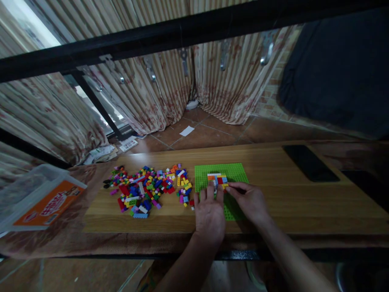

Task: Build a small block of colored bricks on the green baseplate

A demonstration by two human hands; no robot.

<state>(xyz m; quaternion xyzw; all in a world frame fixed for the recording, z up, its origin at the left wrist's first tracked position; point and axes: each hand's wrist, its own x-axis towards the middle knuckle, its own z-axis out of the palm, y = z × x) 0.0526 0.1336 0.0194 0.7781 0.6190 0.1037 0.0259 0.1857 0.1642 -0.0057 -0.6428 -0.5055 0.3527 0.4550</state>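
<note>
A green studded baseplate (235, 172) lies on a wooden board (291, 194). On it stands a small block of coloured bricks (216, 179). My left hand (209, 213) rests flat on the plate's near left part, fingers stretched toward the brick block. My right hand (249, 198) comes in from the right, its fingertips pinched at the block's right edge on a small yellow brick (225, 185). A spread of several loose coloured bricks (146, 188) lies on the board to the left of the plate.
A clear plastic box with an orange label (39, 198) sits at the far left. A dark phone-like slab (310, 162) lies on the board's right part. Striped curtains (170, 81) hang behind, with a tiled floor and scraps of paper below. A black bar (182, 32) crosses overhead.
</note>
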